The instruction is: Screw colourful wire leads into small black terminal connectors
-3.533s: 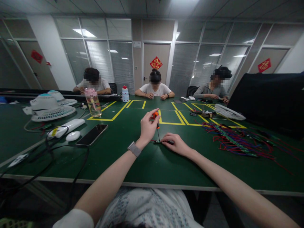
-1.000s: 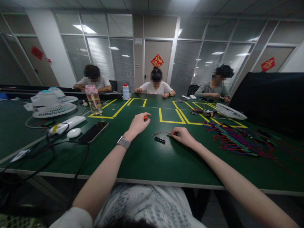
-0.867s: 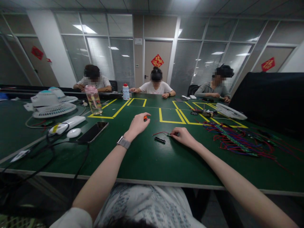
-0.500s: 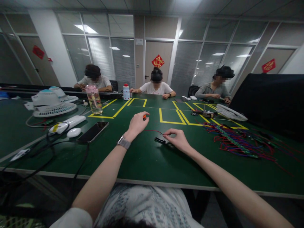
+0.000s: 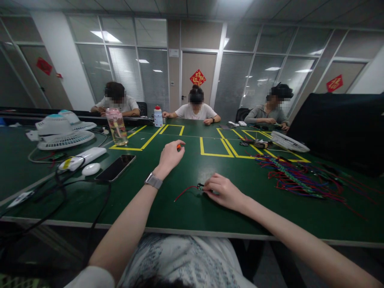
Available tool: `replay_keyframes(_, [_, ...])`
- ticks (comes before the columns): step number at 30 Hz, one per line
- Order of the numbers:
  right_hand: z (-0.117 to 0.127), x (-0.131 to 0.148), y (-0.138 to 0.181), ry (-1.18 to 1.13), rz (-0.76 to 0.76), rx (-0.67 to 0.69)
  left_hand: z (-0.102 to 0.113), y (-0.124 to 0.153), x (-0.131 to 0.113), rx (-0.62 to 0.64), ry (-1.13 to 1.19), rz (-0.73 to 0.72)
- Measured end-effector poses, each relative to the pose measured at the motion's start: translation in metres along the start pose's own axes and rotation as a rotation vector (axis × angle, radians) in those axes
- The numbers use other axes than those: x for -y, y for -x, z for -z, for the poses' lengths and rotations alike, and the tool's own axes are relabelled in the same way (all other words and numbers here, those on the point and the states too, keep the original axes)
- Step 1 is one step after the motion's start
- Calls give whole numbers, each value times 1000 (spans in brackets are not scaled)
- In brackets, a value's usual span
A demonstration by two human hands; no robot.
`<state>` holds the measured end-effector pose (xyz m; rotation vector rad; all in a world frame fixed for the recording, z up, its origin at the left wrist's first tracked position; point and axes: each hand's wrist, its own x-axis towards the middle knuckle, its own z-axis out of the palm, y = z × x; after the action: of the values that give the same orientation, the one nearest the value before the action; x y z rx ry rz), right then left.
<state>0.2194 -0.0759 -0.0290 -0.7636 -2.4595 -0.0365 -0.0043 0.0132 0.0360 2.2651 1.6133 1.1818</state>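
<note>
My left hand (image 5: 171, 157) is above the table, fingers curled round a small orange object (image 5: 179, 147); its kind is mostly hidden by the hand. My right hand (image 5: 222, 191) is closed, low over the green table, its fingertips at a small circuit board (image 5: 200, 188). From this board a thin red wire (image 5: 184, 193) trails to the lower left, its other end free. A small black part (image 5: 201, 185) shows at the same fingertips; whether it is gripped with the board I cannot tell.
To the right lies a pile of circuit boards with red and blue wires (image 5: 291, 176), near a white keyboard (image 5: 289, 142). A phone (image 5: 116, 168), white mouse (image 5: 91, 169), black cables (image 5: 64, 180) and a drink bottle (image 5: 117, 128) stand left. Several people sit opposite.
My right hand has moved down towards me, bringing the board to the black part. The red wire, which stretched to my left hand, now hangs free. My left hand has hardly moved.
</note>
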Motion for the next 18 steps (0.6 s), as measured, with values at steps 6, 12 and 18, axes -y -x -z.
replay_keyframes(6, [43, 15, 103, 166, -113, -94, 3, -2, 1, 24, 12, 12])
replay_keyframes(12, [100, -18, 234, 369, -346, -289, 2, -3, 2, 21, 33, 19])
replay_keyframes(18, [136, -70, 305, 470, -416, -326, 2, -2, 7, 36, 43, 17])
